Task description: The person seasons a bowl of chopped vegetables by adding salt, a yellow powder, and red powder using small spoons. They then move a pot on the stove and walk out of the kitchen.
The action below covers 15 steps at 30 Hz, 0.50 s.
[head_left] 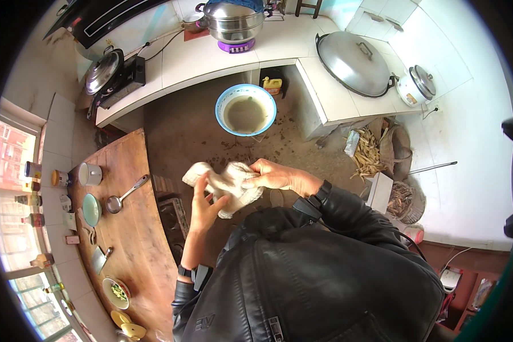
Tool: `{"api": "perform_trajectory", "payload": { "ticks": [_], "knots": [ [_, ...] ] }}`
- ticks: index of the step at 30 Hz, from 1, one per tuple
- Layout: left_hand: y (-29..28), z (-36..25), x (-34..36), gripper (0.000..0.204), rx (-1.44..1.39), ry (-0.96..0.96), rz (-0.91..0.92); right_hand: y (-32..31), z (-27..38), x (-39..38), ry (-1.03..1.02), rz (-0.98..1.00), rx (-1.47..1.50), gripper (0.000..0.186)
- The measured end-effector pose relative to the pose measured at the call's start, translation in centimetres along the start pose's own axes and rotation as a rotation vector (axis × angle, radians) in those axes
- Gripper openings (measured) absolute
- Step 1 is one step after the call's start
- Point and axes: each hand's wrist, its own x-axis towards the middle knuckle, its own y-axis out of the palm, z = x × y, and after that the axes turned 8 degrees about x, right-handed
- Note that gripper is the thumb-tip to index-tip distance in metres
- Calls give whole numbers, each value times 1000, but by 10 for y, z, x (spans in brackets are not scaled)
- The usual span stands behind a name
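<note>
A cream knitted cloth (236,191), bunched up and perhaps a glove, is held in front of my body. My right hand (276,176) pinches its right side between thumb and fingers. On its lower left, my left hand (205,205) grips loosely with curved, partly separated fingers. Just beyond the cloth, a blue-rimmed basin (220,117) holding murky water sits low, within the bend of the counter.
A wooden table (142,239) at left holds a mug (90,176), bowls, a ladle (114,205) and a cleaver (100,259). The tiled counter (290,40) carries pots and a big lidded wok (347,62). Baskets (407,205) and dry stalks (367,154) lie right.
</note>
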Motion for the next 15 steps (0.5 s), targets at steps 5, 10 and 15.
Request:
{"api": "perform_trajectory", "payload": {
  "ticks": [5,10,15],
  "knots": [
    [32,7,19,47,8,-98,130,-16,-5,-21,-199,-58,130,26],
    [63,30,36,33,-93,-142,228,-79,-23,-77,-324,-603,220,32],
    [111,35,75,28,-153,-302,316,-186,3,-161,-385,-974,372,46]
  ]
}}
